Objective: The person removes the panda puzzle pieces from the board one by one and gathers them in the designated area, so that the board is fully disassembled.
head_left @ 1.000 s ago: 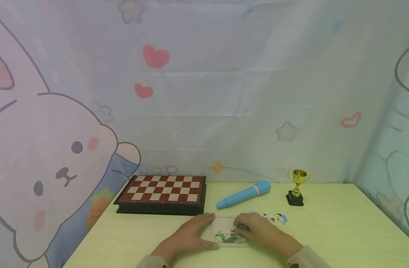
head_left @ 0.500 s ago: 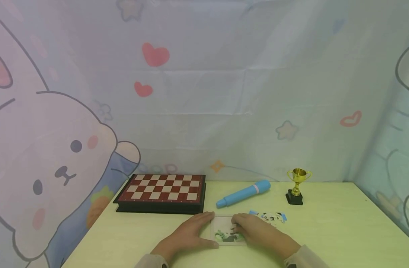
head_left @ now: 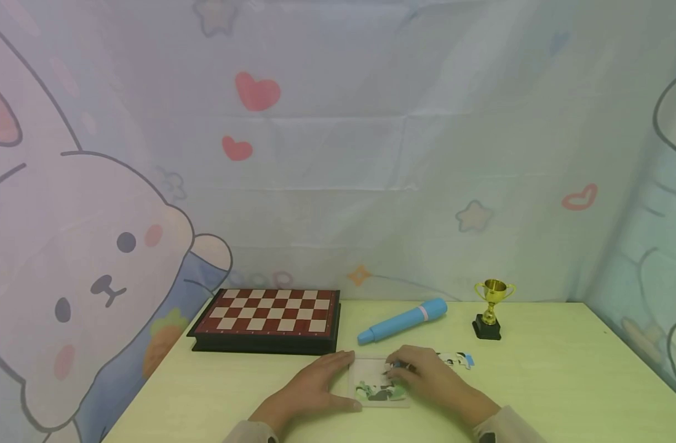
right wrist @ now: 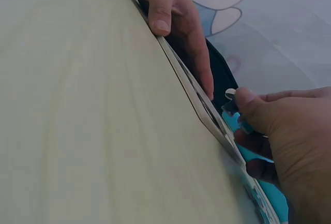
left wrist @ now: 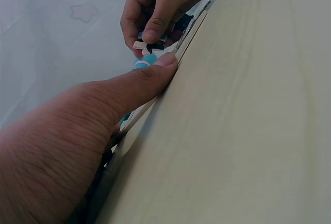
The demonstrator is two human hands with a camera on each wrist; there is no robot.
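The chessboard (head_left: 274, 312) lies at eleven o'clock from the left hand (head_left: 314, 386), whose fingers, extended and unclenched, touch the nine-o'clock side of the puzzle tray. The right hand (head_left: 427, 374), at three o'clock, has thumb and fingers pinched together. Between them, the puzzle tray (head_left: 384, 405) looks light, stiff and apt to slide, so best steadied by its rim. Laid pieces (head_left: 377, 392) occupy its six-o'clock part. The pinched puzzle piece (left wrist: 146, 49), over the tray's two-o'clock part, seems thin, rigid, nearly weightless: hold its edges.
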